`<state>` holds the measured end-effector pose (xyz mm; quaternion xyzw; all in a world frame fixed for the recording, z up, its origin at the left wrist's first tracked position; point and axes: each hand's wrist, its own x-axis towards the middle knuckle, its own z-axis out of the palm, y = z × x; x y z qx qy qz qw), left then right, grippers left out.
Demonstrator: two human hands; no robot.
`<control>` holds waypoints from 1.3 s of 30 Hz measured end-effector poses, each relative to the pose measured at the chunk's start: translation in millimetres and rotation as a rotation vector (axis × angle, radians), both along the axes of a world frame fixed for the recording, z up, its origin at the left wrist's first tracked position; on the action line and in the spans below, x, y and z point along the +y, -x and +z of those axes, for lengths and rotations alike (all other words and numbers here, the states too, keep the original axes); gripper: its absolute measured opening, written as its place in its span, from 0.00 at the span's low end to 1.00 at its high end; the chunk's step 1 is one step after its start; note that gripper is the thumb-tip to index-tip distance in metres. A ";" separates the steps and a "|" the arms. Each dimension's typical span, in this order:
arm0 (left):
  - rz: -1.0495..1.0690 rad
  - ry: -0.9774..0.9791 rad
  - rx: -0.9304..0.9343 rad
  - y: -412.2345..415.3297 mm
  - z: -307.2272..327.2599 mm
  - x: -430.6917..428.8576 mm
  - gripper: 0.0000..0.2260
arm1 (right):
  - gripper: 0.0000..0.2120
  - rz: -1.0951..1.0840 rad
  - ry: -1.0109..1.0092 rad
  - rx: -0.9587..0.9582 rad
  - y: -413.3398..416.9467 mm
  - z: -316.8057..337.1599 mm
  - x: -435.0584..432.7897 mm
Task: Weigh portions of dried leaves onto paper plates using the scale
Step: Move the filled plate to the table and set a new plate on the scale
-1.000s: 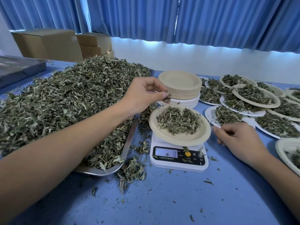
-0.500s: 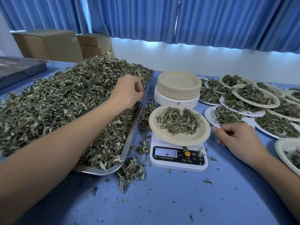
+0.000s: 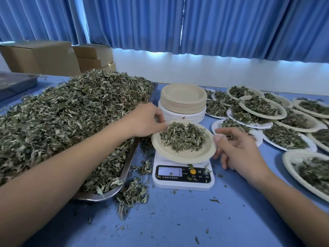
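A beige paper plate (image 3: pixel 179 155) with a mound of dried leaves (image 3: pixel 183 137) rests on the white digital scale (image 3: pixel 183 177). My left hand (image 3: pixel 145 121) reaches over from the big pile of leaves (image 3: pixel 71 122) on the metal tray (image 3: pixel 128 164). Its fingertips are pinched together at the plate's far left rim, on the leaves. My right hand (image 3: pixel 240 148) hovers at the plate's right rim with fingers spread, the thumb just touching the edge. The scale's display is lit, but I cannot read it.
A stack of empty paper plates (image 3: pixel 183 100) stands behind the scale. Several filled plates (image 3: pixel 261 106) overlap at the right, one at the near right (image 3: pixel 292 161). Loose leaves (image 3: pixel 131 193) litter the blue table. Cardboard boxes (image 3: pixel 53 57) sit at the back left.
My left hand went from the plate to the leaf pile and has come back to the plate's left rim. My right hand has opened and moved up to the right rim.
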<state>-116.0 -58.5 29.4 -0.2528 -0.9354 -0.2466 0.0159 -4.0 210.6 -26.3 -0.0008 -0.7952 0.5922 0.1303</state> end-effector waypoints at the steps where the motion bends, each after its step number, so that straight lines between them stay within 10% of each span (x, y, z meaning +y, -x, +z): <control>1: 0.000 -0.012 -0.007 -0.6 1.4 1.5 0.08 | 0.07 0.006 0.026 -0.025 -0.3 0.6 -2.4; 9: 0.041 -0.245 -0.170 -7.7 17.8 43.1 0.07 | 0.11 -0.189 0.238 -0.066 -3.6 28.1 14.4; 27: -0.123 -0.571 -0.547 -27.5 10.8 362.2 0.05 | 0.06 -0.781 -0.206 -0.236 -63.0 64.3 287.8; 33: -0.151 -0.576 -0.740 -37.0 21.3 456.3 0.05 | 0.04 -0.951 -0.065 -0.265 -66.5 56.1 364.2; 39: -0.099 -0.738 -0.790 -19.3 21.8 504.6 0.24 | 0.14 -1.053 -0.115 -0.313 -39.7 58.1 390.7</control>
